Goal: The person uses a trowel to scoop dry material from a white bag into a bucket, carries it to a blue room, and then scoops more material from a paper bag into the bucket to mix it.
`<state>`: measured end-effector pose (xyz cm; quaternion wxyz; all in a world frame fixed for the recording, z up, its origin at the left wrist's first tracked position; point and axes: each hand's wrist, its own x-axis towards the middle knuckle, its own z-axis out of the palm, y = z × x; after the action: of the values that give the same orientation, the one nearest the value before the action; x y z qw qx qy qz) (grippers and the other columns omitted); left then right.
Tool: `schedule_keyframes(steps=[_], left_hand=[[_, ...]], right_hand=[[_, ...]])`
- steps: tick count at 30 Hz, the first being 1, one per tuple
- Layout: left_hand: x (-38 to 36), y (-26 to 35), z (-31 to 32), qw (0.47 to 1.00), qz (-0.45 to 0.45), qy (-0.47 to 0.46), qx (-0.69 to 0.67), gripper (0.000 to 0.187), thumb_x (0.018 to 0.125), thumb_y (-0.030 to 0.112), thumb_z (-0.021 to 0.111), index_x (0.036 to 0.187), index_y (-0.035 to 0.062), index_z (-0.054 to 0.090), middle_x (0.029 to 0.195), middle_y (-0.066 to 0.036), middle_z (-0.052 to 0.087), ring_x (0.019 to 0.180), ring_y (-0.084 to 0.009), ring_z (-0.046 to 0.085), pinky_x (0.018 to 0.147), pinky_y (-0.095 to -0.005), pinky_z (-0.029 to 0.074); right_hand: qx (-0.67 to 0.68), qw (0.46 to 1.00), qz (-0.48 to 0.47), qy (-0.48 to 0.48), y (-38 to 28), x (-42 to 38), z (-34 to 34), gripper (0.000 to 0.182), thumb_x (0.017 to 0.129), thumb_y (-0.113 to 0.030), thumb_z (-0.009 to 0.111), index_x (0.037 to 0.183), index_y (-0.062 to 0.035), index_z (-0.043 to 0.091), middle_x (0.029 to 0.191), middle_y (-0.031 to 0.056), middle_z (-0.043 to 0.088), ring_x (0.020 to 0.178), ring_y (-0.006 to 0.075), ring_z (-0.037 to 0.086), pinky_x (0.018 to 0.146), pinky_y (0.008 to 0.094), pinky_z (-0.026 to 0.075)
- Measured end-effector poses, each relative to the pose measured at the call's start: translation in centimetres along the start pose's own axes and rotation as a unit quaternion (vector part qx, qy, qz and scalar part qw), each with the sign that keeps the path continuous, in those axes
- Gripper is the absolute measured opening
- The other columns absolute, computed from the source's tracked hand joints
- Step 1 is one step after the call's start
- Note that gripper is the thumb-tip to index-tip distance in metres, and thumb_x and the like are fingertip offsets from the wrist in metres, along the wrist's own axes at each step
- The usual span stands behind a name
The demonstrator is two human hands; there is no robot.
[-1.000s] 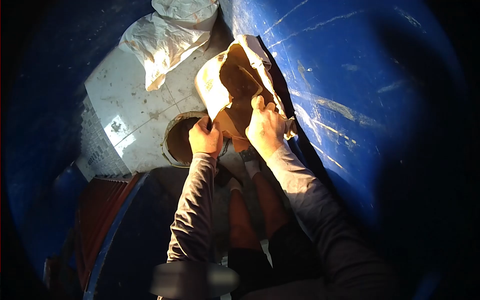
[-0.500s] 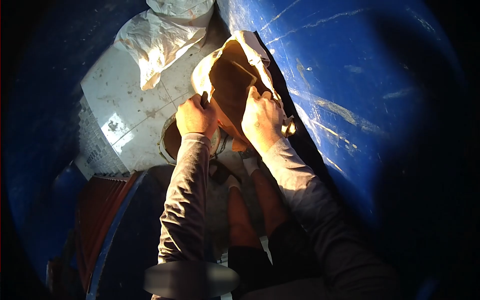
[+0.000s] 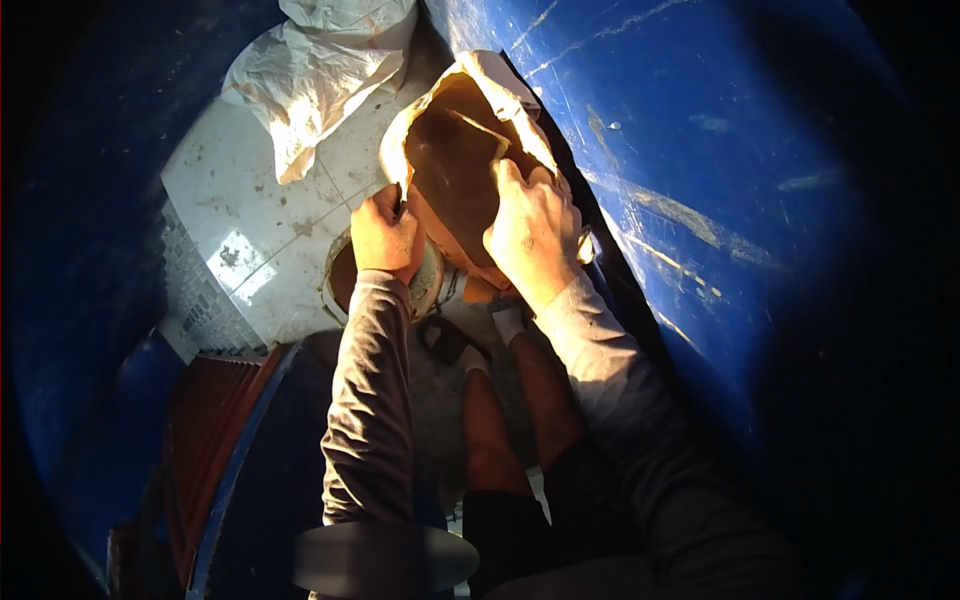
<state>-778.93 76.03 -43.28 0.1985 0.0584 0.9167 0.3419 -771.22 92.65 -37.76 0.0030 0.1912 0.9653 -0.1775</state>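
Observation:
A paper sack point(image 3: 397, 140) stands with its mouth wide, its brown inside in shadow. My left hand point(image 3: 387, 235) is closed on the left rim of the sack, thumb and fingers pinching the paper. My right hand point(image 3: 535, 225) is closed at the right side of the mouth, knuckles up, gripping the sack's edge. A pale, narrow edge runs inside the sack up to the right fingers. Below my left hand, partly hidden by it, sits a round bucket point(image 3: 433, 285) with a dirty rim.
A white woven sack point(image 3: 310, 85) lies on the dirty tiled floor point(image 3: 275, 200) at upper left. A scratched blue wall point(image 3: 660, 160) rises close on the right. Lower left is a reddish ribbed panel point(image 3: 215, 420). My feet stand just behind the bucket and paper sack.
The sack's mouth is spread a little wider, and more of its inside shows. My hands stay on it, slightly farther apart. The view has shifted slightly.

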Motion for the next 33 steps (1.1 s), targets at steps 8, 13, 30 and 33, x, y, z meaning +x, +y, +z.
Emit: schedule_keyframes(steps=[8, 13, 30, 33], left_hand=[[-0.3, 0.9, -0.2, 0.994, -0.014, 0.004, -0.111, 0.018, 0.093, 0.015, 0.065, 0.098, -0.0017, 0.067, 0.076, -0.021, 0.066, 0.069, -0.0326, 0.067, 0.066, -0.0397, 0.050], [-0.2, 1.9, 1.8, 0.998, 0.056, 0.026, -0.032, 0.030, 0.086, 0.021, 0.071, 0.080, -0.0048, 0.058, 0.067, -0.021, 0.061, 0.060, -0.0412, 0.059, 0.059, -0.0456, 0.045], [4.5, -10.7, 10.8, 0.789, -0.220, -0.107, -0.563, 0.089, 0.101, 0.069, 0.030, 0.158, 0.0011, 0.028, 0.168, -0.011, 0.023, 0.156, -0.0232, 0.014, 0.124, -0.0402, 0.011], [4.3, -8.1, 5.3, 0.796, -0.225, -0.207, -0.523, 0.089, 0.102, 0.068, 0.029, 0.159, -0.0009, 0.024, 0.169, -0.013, 0.019, 0.157, -0.0237, 0.011, 0.124, -0.0479, 0.009]], right_hand=[[0.008, 0.996, -0.087, -0.011, -0.8, 0.2, 3.2, 0.014, 0.079, -0.011, 0.064, 0.089, -0.0018, 0.065, 0.078, 0.0126, 0.063, 0.068, 0.0274, 0.066, 0.056, 0.0376, 0.053], [0.061, 0.995, 0.030, -0.071, 3.4, -4.1, 2.8, 0.053, 0.066, -0.007, 0.069, 0.119, -0.0001, 0.061, 0.086, 0.0147, 0.064, 0.085, 0.0358, 0.062, 0.078, 0.0454, 0.049], [0.056, 0.991, 0.098, -0.075, 2.8, -4.8, 3.8, 0.045, 0.074, -0.013, 0.074, 0.112, 0.0052, 0.059, 0.084, 0.0177, 0.064, 0.077, 0.0354, 0.066, 0.067, 0.0447, 0.055], [0.059, 0.995, 0.072, -0.045, 3.0, -5.4, 4.0, 0.038, 0.072, -0.011, 0.073, 0.104, 0.0044, 0.060, 0.082, 0.0175, 0.065, 0.074, 0.0349, 0.066, 0.065, 0.0438, 0.055]])
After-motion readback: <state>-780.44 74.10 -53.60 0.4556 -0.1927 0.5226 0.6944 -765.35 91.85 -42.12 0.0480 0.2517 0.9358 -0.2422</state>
